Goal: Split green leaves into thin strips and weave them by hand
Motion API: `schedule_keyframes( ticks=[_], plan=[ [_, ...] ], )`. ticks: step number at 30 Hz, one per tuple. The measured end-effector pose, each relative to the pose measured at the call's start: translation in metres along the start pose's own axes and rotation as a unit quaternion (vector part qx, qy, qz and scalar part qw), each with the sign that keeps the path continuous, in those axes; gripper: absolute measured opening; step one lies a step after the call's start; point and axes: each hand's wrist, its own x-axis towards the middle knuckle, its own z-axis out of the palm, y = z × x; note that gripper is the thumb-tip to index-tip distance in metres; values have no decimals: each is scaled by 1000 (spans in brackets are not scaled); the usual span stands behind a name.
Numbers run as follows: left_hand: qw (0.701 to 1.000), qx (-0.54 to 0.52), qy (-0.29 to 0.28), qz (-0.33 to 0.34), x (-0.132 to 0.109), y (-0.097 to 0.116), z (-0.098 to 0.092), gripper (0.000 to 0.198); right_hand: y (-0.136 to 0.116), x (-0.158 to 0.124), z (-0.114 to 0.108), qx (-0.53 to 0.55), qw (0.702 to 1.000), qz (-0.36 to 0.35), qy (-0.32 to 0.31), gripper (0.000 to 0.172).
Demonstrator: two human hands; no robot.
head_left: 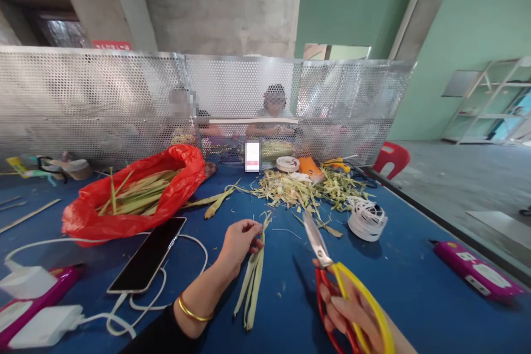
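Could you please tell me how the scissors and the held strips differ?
The scissors are silver, red and yellow; the strips are pale green. The scissors point forward; the strips' long ends trail backward. The right grip holds the scissors, the left grip the strips. Both are over the blue table.

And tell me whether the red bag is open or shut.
Open: the red bag gapes wide at the top, showing long greenish strips lying inside.
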Motion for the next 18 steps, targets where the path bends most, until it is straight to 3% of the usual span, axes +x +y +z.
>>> schedule_keyframes(
  ticks=[2,4,9,14,18],
  plan=[
    [1000,-10,-3,-7,0,-2,1,23,7,9,13,72,994,48,-72,63],
    [1000,-18,-2,-12,1,-4,1,23,13,14,23,114,984,93,-102,65],
    [999,-36,-1,-36,2,-5,3,19,14,13,37,103,982,151,-43,53],
    [997,-45,-5,-59,1,-2,5,14,4,12,43,86,975,200,-39,50],
    [997,-46,-10,-60,0,2,7,13,-5,14,47,68,977,197,-44,50]
  ],
)
